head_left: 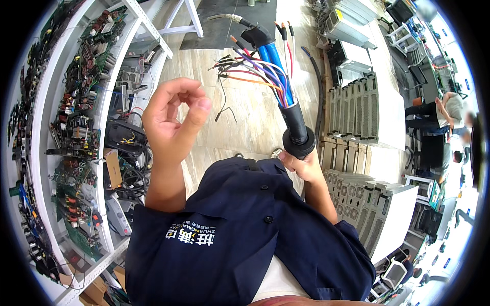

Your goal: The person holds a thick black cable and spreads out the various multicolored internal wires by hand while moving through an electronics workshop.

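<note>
A person in a navy shirt (224, 265) is holding a black cable fitting (294, 122) upward in front of the body, the right hand (305, 167) wrapping closed around it just below its wide round collar (300, 148). The left hand (176, 115) is hovering well apart from the fitting, to its left, its fingers curling into a loose half-open ring with the thumb near the fingertips and nothing visible in its grasp. From the fitting's upper end, thick blue conductors (269, 58) are rising toward a black wrapping (258, 35), while thin coloured wires (265, 74) are fanning out, many leaning toward the left hand. Beneath, a glossy, pale tiled floor (204, 158) is stretching away to a dark grey mat (224, 38). To the left, a white shelf (105, 117) is carrying rows of circuit boards (84, 122); to the right, grey metal modules (357, 109) are standing beside wooden pallets (344, 157), with a dark cable (316, 84) lying along the floor nearby. Farther right, another person (446, 109) is appearing among chairs and desks, small and bent by the lens.
</note>
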`<state>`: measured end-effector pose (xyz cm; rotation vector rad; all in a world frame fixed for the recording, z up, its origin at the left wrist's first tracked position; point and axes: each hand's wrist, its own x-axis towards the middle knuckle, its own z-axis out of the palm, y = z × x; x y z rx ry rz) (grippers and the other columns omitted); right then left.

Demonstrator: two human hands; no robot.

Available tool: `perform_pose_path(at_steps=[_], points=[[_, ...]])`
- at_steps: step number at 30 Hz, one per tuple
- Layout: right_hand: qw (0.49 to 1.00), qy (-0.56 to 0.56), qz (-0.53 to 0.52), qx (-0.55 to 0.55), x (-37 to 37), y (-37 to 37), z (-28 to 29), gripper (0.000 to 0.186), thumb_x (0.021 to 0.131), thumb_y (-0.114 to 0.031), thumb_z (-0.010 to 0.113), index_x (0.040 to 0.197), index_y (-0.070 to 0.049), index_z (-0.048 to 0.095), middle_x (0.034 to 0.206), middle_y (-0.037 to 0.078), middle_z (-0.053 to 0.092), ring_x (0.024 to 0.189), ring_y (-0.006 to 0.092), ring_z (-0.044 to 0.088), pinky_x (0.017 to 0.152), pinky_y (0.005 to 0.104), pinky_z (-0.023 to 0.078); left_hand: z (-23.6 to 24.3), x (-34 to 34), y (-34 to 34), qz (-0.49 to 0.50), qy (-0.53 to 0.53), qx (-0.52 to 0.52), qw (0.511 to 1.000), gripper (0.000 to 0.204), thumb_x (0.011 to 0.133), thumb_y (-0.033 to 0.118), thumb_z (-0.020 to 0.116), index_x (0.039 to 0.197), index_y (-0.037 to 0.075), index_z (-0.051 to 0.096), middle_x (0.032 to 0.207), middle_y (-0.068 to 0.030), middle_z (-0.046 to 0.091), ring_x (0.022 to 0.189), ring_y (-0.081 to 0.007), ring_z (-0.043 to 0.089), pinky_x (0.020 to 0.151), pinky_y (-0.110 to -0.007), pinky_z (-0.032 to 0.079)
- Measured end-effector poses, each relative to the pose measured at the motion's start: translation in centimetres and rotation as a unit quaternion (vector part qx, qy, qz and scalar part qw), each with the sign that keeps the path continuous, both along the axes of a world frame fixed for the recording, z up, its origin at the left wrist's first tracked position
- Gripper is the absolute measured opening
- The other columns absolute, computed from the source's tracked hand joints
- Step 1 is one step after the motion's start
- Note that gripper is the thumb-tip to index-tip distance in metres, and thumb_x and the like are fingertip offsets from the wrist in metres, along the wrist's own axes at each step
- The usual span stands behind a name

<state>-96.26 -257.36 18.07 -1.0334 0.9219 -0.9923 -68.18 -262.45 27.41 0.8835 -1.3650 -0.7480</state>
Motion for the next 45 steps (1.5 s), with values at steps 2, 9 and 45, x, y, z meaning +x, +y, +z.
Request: perform_pose_path(at_steps=[2, 9, 45], points=[[1.000, 0.023, 0.006, -0.012, 0.1, 0.0, 0.1, 0.026, 0.077, 0.002, 0.067, 0.101, -0.003, 0.057, 0.073, -0.003, 0.055, 0.054, 0.0046, 0.047, 0.046, 0.0227, 0.037, 0.7, -0.6, -0.1, 0.028, -0.033, -0.042, 0.998, 0.030, 0.080, 0.005, 0.076, 0.105, -0.003, 0.063, 0.088, -0.0058, 0.064, 0.078, -0.0092, 0.056, 0.072, -0.023, 0.046], [1.000, 0.021, 0.010, -0.009, 0.3, 0.5, 0.0, 0.032, 0.076, 0.002, 0.069, 0.105, -0.003, 0.056, 0.073, -0.003, 0.054, 0.057, 0.0050, 0.048, 0.049, 0.0231, 0.039, 1.2, -1.6, -0.2, 0.033, -0.027, -0.030, 0.999, 0.023, 0.080, 0.006, 0.078, 0.098, -0.003, 0.067, 0.085, -0.0055, 0.068, 0.072, -0.0081, 0.056, 0.068, -0.022, 0.045], [0.999, 0.014, 0.037, 0.032, -0.9, 1.4, -1.2, 0.041, 0.073, 0.005, 0.073, 0.110, -0.001, 0.055, 0.083, -0.002, 0.057, 0.067, 0.0051, 0.051, 0.054, 0.0226, 0.041, 2.7, -1.1, 1.6, -0.146, 0.072, -0.030, 0.986, 0.020, 0.088, -0.004, 0.065, 0.107, -0.009, 0.064, 0.095, -0.0166, 0.071, 0.090, -0.0195, 0.070, 0.078, -0.026, 0.055]])
